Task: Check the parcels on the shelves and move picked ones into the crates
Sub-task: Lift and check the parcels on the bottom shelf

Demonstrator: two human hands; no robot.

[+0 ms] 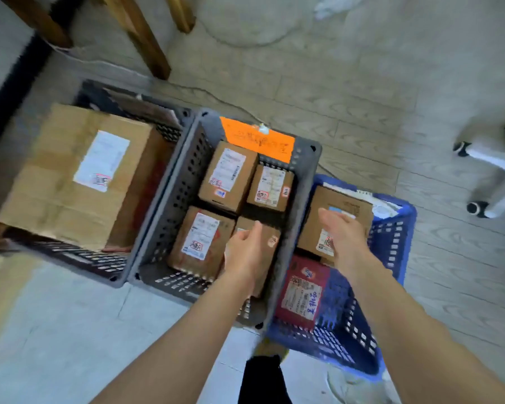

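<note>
Floor (362,97) is pale grey wood-look planks, with wooden furniture legs (146,39) up top and a white chair base (490,158) off to the right. We count three crates side by side on it: dark crate (70,255) with one big carton (70,176), grey crate (169,199) with four parcels, and blue crate (391,246) with two showing, a brown parcel (347,204) and a red parcel (301,293). Our left hand (245,255) has its fingers curled round the near-right parcel (271,237) in the grey crate. Our right hand (341,237) hovers over the blue crate, fingers relaxed, holding nothing.
</note>
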